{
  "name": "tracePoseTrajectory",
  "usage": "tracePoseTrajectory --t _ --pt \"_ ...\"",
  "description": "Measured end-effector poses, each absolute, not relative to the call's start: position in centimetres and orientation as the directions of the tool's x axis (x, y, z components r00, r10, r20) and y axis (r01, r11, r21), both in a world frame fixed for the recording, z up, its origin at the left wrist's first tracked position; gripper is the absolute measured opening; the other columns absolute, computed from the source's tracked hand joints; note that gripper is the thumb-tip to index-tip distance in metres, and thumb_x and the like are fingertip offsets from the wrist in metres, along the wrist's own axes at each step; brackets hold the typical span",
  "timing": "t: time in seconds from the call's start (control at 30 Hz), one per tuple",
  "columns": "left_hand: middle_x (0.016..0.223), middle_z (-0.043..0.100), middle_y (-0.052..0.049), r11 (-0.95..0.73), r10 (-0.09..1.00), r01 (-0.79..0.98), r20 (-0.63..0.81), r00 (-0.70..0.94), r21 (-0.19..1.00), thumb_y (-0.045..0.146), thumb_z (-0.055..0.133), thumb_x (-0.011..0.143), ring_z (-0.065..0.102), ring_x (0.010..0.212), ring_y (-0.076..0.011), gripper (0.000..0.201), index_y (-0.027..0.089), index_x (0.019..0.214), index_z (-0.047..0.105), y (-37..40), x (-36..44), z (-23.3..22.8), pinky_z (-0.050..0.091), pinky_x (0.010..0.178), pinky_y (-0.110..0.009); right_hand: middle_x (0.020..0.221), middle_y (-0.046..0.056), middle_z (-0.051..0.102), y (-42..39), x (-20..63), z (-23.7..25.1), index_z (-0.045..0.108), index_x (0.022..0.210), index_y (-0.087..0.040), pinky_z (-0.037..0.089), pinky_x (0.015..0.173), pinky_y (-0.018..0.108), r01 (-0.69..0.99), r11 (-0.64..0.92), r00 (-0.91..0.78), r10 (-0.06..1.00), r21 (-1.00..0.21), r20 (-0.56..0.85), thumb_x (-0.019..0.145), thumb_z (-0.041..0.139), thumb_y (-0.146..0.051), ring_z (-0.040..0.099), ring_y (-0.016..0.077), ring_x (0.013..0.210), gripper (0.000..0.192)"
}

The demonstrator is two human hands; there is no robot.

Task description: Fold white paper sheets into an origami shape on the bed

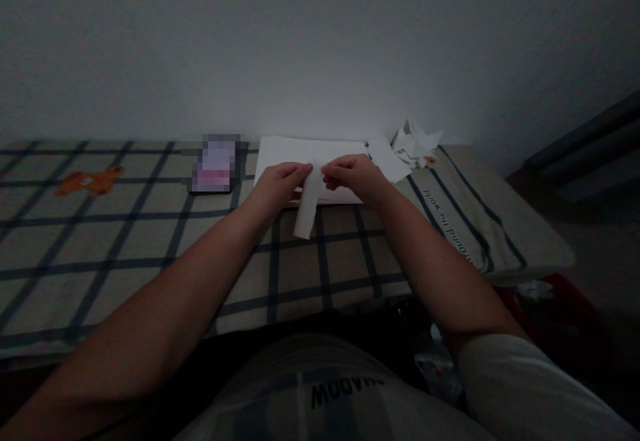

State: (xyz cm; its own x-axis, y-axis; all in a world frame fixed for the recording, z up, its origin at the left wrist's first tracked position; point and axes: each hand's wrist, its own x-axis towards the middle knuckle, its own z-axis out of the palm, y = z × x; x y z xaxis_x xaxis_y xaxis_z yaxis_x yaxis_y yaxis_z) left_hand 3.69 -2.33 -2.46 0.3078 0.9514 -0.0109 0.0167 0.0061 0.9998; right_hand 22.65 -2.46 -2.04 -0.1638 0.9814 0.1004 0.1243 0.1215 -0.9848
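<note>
Pinching a folded paper strip (307, 204) between them, the left hand (277, 184) and right hand (353, 177) are creasing it near the bed's (150, 254) far edge; white sheets (300, 151) are lying beneath, scraps (415, 144) piling at the far right corner.

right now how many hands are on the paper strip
2. Left hand pinches the strip at its top left; right hand pinches its top right.

On the checked cloth (125, 241), a phone (214, 164) lies left of the paper sheet (300, 151), paper scraps (415, 144) lie to its right, and a folded strip (307, 204) hangs before it between both hands.
</note>
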Motion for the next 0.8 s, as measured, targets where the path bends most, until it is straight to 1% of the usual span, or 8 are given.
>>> tracePoseTrajectory --t 0.07,0.17,0.3,0.5,0.6,0.7,0.8 --pt "0.090 0.074 -0.007 0.041 0.939 -0.017 -0.033 0.342 0.999 0.049 0.070 0.078 0.068 0.081 -0.0190 0.032 0.018 0.086 0.071 -2.07 3.49 -2.63 0.056 0.071 -0.030 0.066 0.003 0.069 -2.55 22.60 -1.96 0.071 0.073 -0.015 0.052 0.064 0.028 0.095 0.127 -0.168 0.980 -0.987 0.110 0.077 0.072 -0.033 0.060 0.0122 0.060 0.019" --pt "0.087 0.075 -0.007 0.100 0.919 -0.089 -0.057 0.390 0.991 0.045 0.072 0.077 0.070 0.084 -0.0199 0.028 0.018 0.082 0.072 -1.91 3.41 -2.68 0.056 0.076 -0.031 0.067 0.003 0.069 -2.72 22.49 -1.79 0.071 0.072 -0.015 0.053 0.066 0.029 0.054 0.129 -0.169 0.978 -0.990 0.119 0.077 0.073 -0.033 0.061 0.0119 0.061 0.018" --pt "0.086 0.076 -0.008 0.142 0.916 -0.141 -0.076 0.395 0.980 0.038 0.074 0.076 0.070 0.083 -0.0195 0.022 0.017 0.079 0.073 -2.10 3.58 -2.43 0.056 0.080 -0.033 0.067 0.002 0.069 -2.76 22.46 -1.74 0.071 0.071 -0.015 0.053 0.066 0.028 0.036 0.134 -0.188 0.974 -0.990 0.125 0.077 0.072 -0.033 0.061 0.0112 0.062 0.018" --pt "0.085 0.076 -0.009 0.145 0.917 -0.163 -0.071 0.392 0.976 0.036 0.077 0.074 0.071 0.083 -0.0207 0.022 0.015 0.077 0.073 -2.29 3.79 -2.35 0.056 0.084 -0.036 0.067 0.003 0.069 -2.60 22.58 -1.91 0.071 0.074 -0.015 0.053 0.066 0.028 0.072 0.125 -0.186 0.976 -0.989 0.110 0.077 0.072 -0.036 0.061 0.0122 0.064 0.022" --pt "0.085 0.076 -0.009 0.132 0.924 -0.145 -0.069 0.376 0.981 0.038 0.077 0.073 0.071 0.086 -0.0219 0.023 0.015 0.077 0.073 -2.22 3.78 -2.45 0.056 0.084 -0.037 0.065 0.003 0.068 -2.55 22.72 -1.93 0.071 0.074 -0.014 0.052 0.064 0.028 0.103 0.155 -0.197 0.971 -0.983 0.133 0.077 0.072 -0.038 0.060 0.0123 0.062 0.024" --pt "0.086 0.076 -0.009 0.124 0.928 -0.142 -0.064 0.367 0.982 0.038 0.079 0.071 0.071 0.086 -0.0214 0.023 0.016 0.076 0.073 -2.14 3.79 -2.48 0.056 0.083 -0.035 0.064 0.002 0.066 -2.49 22.88 -1.93 0.069 0.070 -0.014 0.049 0.060 0.027 0.153 0.192 -0.199 0.967 -0.969 0.160 0.078 0.071 -0.039 0.057 0.0109 0.058 0.026" --pt "0.084 0.076 -0.009 0.131 0.929 -0.162 -0.064 0.365 0.978 0.036 0.081 0.068 0.070 0.080 -0.0186 0.022 0.015 0.073 0.073 -2.09 3.82 -2.45 0.056 0.080 -0.032 0.063 0.001 0.065 -2.46 22.94 -1.94 0.068 0.066 -0.015 0.048 0.058 0.026 0.137 0.192 -0.209 0.964 -0.972 0.161 0.078 0.070 -0.038 0.056 0.0100 0.056 0.026"
